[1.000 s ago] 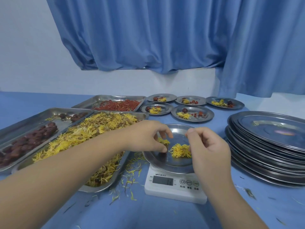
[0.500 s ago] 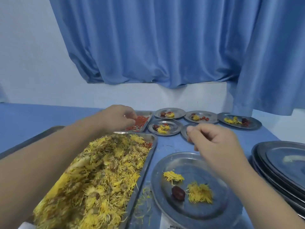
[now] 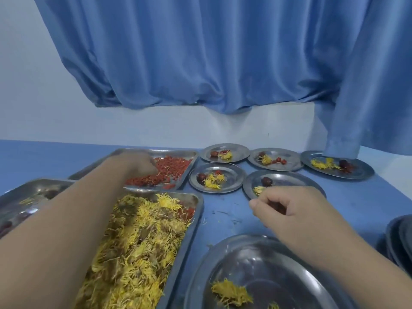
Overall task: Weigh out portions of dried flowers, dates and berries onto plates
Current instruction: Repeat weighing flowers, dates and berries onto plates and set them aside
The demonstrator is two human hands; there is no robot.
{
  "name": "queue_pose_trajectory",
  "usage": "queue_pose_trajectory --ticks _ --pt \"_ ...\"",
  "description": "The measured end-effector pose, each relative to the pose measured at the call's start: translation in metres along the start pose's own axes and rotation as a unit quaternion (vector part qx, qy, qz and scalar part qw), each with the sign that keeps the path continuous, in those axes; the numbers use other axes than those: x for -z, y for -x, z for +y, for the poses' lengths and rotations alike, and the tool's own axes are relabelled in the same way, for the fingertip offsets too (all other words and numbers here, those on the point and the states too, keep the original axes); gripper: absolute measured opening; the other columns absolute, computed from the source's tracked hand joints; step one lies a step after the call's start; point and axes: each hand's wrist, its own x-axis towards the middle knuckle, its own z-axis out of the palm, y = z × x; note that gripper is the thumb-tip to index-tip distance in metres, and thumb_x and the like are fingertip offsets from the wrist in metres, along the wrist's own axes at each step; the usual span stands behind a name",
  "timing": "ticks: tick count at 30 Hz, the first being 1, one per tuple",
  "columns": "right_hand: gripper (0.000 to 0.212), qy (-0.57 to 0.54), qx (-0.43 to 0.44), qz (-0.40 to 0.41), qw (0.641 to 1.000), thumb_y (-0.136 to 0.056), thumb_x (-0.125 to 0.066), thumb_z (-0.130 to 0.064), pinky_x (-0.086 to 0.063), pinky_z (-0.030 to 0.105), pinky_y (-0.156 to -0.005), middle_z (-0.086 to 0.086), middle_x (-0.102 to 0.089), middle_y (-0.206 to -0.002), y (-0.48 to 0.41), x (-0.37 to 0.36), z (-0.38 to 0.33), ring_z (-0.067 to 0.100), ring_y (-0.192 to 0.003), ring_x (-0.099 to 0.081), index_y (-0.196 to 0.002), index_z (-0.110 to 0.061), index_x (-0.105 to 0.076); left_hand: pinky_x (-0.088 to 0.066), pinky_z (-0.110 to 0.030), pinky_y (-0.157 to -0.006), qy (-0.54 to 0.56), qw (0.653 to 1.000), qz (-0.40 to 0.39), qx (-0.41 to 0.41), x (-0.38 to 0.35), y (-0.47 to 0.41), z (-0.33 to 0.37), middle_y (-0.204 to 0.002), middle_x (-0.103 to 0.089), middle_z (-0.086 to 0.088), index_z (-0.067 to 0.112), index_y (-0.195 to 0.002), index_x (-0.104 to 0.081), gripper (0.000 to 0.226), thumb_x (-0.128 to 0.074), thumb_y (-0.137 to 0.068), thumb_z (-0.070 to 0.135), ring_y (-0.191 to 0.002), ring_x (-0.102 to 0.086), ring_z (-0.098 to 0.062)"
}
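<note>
My left hand [image 3: 139,166] reaches to the upper middle of the frame, fingers down in the red berries [image 3: 176,167] in their steel tray [image 3: 193,157]. I cannot tell whether it has pinched any. My right hand [image 3: 287,211] hangs right of centre above the table [image 3: 223,216], fingers curled towards the thumb. I cannot tell whether it holds anything. The tray of yellow dried flowers [image 3: 138,241] fills the lower left under my forearm, and the date tray [image 3: 29,188] sits at the left edge. The plate [image 3: 256,264] at the bottom holds a tuft of flowers [image 3: 231,293]. Five filled plates [image 3: 236,181] lie in the upper right, with stacked plates [image 3: 399,239] at the right edge.
</note>
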Motion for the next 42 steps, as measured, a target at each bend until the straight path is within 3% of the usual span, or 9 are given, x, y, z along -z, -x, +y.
queue_pose_trajectory --ticks 4,7,10,13,18,25,33,38,42 --pt "0.036 0.018 0.003 -0.009 1.000 -0.082 -0.049 -0.045 -0.036 0.016 -0.054 -0.008 -0.053 -0.055 -0.002 0.001 0.003 0.005 -0.052 -0.044 -0.064 -0.015 -0.055 -0.044 -0.042 -0.098 -0.016 0.998 -0.054 0.017 -0.027 -0.028 0.017 -0.143 -0.050 -0.011 0.016 -0.138 -0.051 0.042 -0.044 -0.096 0.020 -0.119 -0.054 -0.026" --pt "0.036 0.016 0.004 -0.016 1.000 -0.084 -0.052 -0.042 -0.036 0.020 -0.051 -0.002 -0.055 -0.059 -0.006 0.002 0.007 0.006 -0.051 -0.043 -0.063 -0.013 -0.056 -0.029 -0.045 -0.115 -0.027 0.996 -0.083 0.017 -0.046 -0.040 0.027 -0.157 -0.032 -0.011 0.016 -0.150 -0.036 0.050 -0.039 -0.100 0.021 -0.141 -0.035 -0.029" --pt "0.037 0.017 0.001 -0.015 1.000 -0.084 -0.052 -0.042 -0.037 0.019 -0.051 0.003 -0.057 -0.063 -0.007 0.003 0.010 0.007 -0.049 -0.042 -0.064 -0.011 -0.057 -0.019 -0.047 -0.119 -0.053 0.993 -0.108 0.000 -0.057 -0.047 0.029 -0.161 -0.026 -0.008 0.021 -0.152 -0.032 0.048 -0.030 -0.105 0.030 -0.146 -0.026 -0.028" --pt "0.039 0.030 -0.003 -0.027 0.999 -0.084 -0.051 -0.042 -0.036 0.019 -0.051 0.002 -0.054 -0.062 -0.006 0.001 0.010 0.007 -0.048 -0.038 -0.064 -0.009 -0.055 -0.027 -0.045 -0.116 -0.051 0.993 -0.106 -0.015 -0.054 -0.049 0.029 -0.154 -0.040 -0.005 0.023 -0.143 -0.049 0.042 -0.034 -0.104 0.026 -0.137 -0.040 -0.028" --pt "0.038 0.048 0.003 -0.050 0.998 -0.087 -0.052 -0.040 -0.036 0.019 -0.055 0.000 -0.051 -0.059 -0.005 -0.002 0.008 0.008 -0.050 -0.039 -0.064 -0.010 -0.051 -0.042 -0.034 -0.089 0.038 0.997 -0.067 -0.019 -0.048 -0.047 0.025 -0.120 -0.067 0.002 0.025 -0.110 -0.074 0.027 -0.056 -0.094 0.013 -0.097 -0.059 -0.016" --pt "0.038 0.068 0.013 -0.061 0.996 -0.086 -0.050 -0.043 -0.034 0.022 -0.048 -0.002 -0.053 -0.061 -0.003 -0.001 0.003 0.009 -0.051 -0.042 -0.064 -0.012 -0.052 -0.040 -0.047 -0.110 0.084 0.996 -0.024 -0.023 -0.056 -0.046 0.024 -0.138 -0.058 -0.005 0.020 -0.125 -0.066 0.054 -0.051 -0.083 -0.010 -0.124 -0.053 -0.027" --pt "0.036 0.069 0.012 -0.067 0.995 -0.088 -0.050 -0.041 -0.034 0.022 -0.046 -0.004 -0.053 -0.057 -0.003 0.003 0.000 0.008 -0.050 -0.044 -0.060 -0.018 -0.051 -0.047 -0.035 -0.085 0.126 0.992 -0.006 -0.023 -0.059 -0.042 0.029 -0.089 -0.068 0.004 0.022 -0.073 -0.072 0.039 -0.053 -0.081 -0.011 -0.089 -0.061 -0.016" --pt "0.037 0.059 0.011 -0.064 0.996 -0.089 -0.052 -0.039 -0.037 0.026 -0.048 -0.002 -0.049 -0.051 -0.003 0.004 0.000 0.010 -0.048 -0.042 -0.057 -0.021 -0.047 -0.045 -0.029 -0.071 0.127 0.991 0.043 -0.011 -0.057 -0.035 0.038 -0.083 -0.066 0.002 0.018 -0.070 -0.069 0.033 -0.056 -0.082 -0.010 -0.078 -0.057 -0.012" --pt "0.036 0.058 0.008 -0.065 0.996 -0.089 -0.051 -0.039 -0.039 0.028 -0.049 -0.001 -0.050 -0.053 -0.003 0.006 0.000 0.010 -0.049 -0.044 -0.058 -0.020 -0.047 -0.048 -0.020 -0.049 0.177 0.980 0.085 -0.009 -0.048 -0.031 0.043 -0.079 -0.071 -0.006 0.011 -0.078 -0.068 0.011 -0.071 -0.084 0.002 -0.062 -0.064 -0.014"
